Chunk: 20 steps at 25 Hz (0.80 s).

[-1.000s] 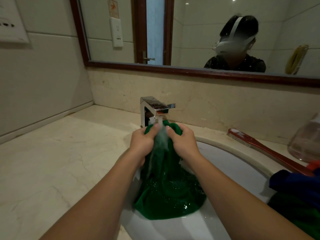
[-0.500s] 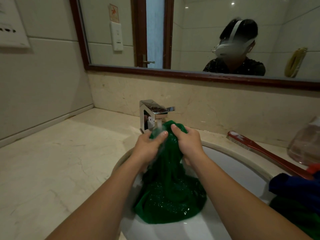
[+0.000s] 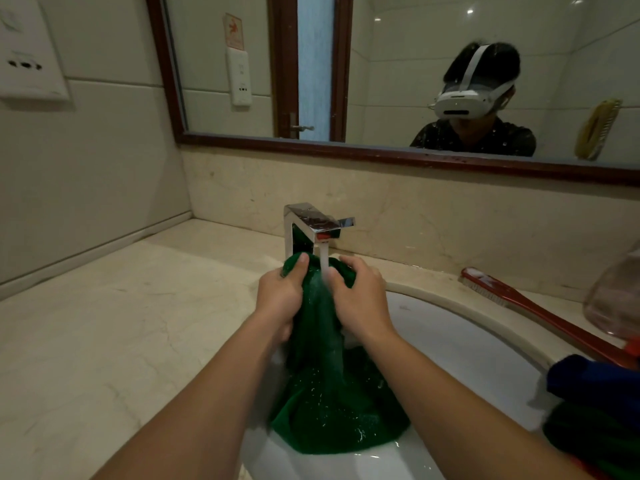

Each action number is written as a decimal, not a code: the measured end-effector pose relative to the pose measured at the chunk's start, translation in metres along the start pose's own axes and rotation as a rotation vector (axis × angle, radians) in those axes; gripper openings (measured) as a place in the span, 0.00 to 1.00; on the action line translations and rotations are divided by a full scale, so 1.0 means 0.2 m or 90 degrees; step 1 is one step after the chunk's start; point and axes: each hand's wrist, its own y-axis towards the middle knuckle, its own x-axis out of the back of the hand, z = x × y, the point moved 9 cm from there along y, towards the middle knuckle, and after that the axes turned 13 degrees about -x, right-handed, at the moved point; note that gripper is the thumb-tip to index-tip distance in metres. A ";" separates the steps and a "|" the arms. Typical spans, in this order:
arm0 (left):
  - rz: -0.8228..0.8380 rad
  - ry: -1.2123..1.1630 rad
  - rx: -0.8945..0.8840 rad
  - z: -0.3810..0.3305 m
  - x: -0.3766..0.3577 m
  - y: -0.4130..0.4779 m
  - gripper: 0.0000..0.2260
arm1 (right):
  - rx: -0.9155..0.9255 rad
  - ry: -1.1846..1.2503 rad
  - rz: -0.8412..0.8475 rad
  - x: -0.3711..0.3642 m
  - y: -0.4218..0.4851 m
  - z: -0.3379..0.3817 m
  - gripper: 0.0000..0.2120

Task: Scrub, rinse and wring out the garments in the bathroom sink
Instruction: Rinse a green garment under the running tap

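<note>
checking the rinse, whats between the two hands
Head view: the water stream runs between left hand and right hand, onto the green garment both grip.

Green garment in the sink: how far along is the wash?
Done, probably: scrubbing, since the brush lies idle on the counter. In hand: rinsing; the left hand and right hand grip the green garment under the running faucet, its tail in the sink. Left: wringing it out. The blue garment sits at the right edge; washed or not, cannot tell.

White headset (image 3: 465, 100), dark speckled shirt (image 3: 498, 140)
</note>
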 end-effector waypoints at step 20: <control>0.203 0.270 -0.256 -0.07 -0.15 -0.01 0.08 | -0.074 0.306 0.176 0.03 -0.02 0.06 0.10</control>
